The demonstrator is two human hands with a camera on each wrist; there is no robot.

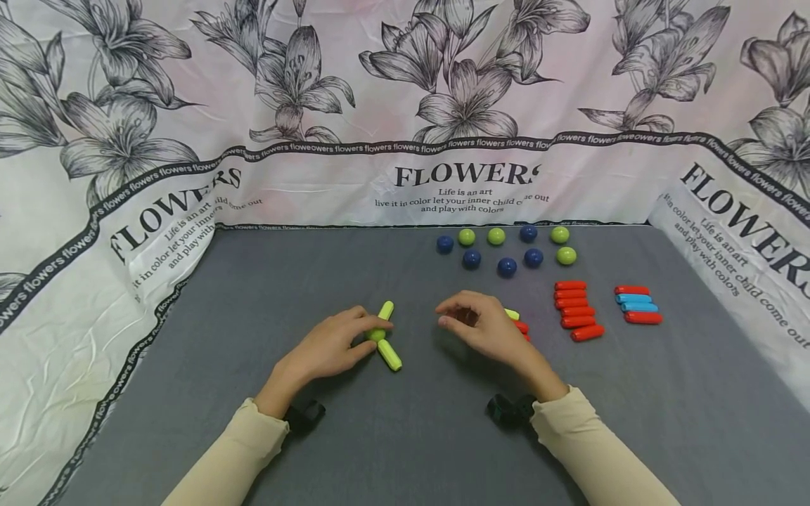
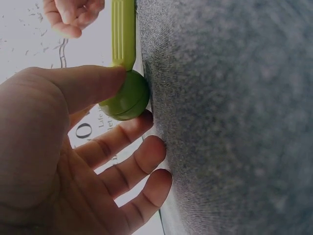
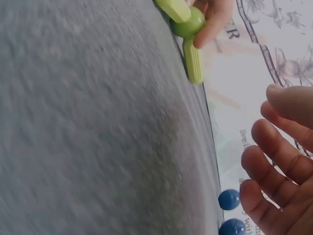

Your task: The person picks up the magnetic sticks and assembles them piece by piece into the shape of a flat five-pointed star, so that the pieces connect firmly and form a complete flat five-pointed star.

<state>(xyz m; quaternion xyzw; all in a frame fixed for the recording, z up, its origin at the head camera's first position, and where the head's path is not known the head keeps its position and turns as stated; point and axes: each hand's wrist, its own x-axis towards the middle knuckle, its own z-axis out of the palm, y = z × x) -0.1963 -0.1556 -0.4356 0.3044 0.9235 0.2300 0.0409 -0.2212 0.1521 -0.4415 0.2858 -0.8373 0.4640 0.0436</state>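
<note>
My left hand (image 1: 335, 344) pinches a green ball (image 2: 132, 98) between thumb and fingers, low over the grey table. Two yellow-green ridged rods (image 1: 389, 355) stick out from that ball, one toward the back and one toward the front, and they look joined to it. To the right, my right hand (image 1: 490, 330) hovers above the table with loosely bent fingers and holds nothing. Partly hidden behind it lie a yellow-green rod (image 1: 512, 314) and some red rods (image 1: 522, 327). The right wrist view shows a gap between the right hand and the ball piece.
Several dark blue balls (image 1: 507, 267) and green balls (image 1: 566, 256) lie at the back right of the table (image 1: 285, 267). A column of red rods (image 1: 578, 322) lies in front of them. Farther right are blue rods (image 1: 639, 307) between red rods (image 1: 643, 318). Flower-printed cloth (image 1: 304, 183) hangs behind.
</note>
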